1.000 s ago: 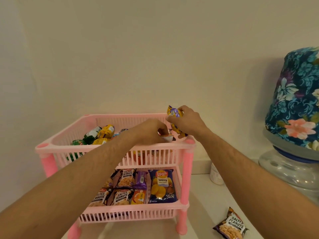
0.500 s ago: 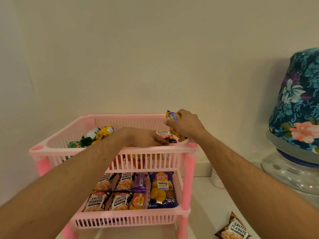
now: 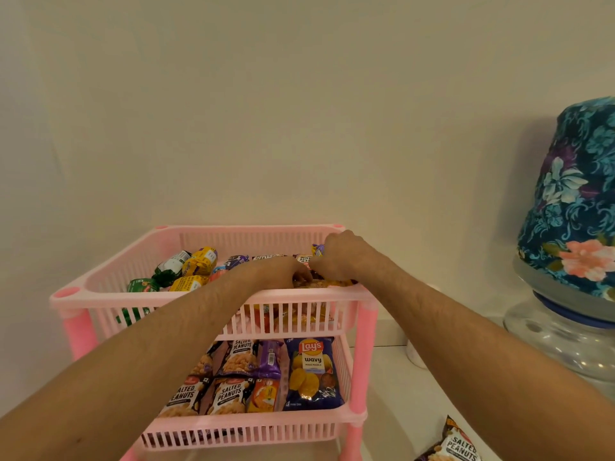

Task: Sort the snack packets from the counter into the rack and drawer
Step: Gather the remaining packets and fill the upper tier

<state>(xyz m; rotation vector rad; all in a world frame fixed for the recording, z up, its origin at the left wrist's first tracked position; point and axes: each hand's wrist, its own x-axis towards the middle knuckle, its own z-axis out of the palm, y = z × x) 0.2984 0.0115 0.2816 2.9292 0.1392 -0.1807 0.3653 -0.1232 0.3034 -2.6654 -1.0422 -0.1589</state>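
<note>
pink slatted rack [image 3: 206,296] (both hands [image 3: 283,271] among crinkly packets [image 3: 199,261])

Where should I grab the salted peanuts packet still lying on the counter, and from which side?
The salted peanuts packet lies flat on the counter, right of the rack, partly cut off by the frame edge. Probably best: come from above with the right hand and pinch its crimped top seam, which points toward the rack.

pink rack [image 3: 206,296], blue lay's bag [image 3: 312,372], teal floral cover [image 3: 575,201].
</note>
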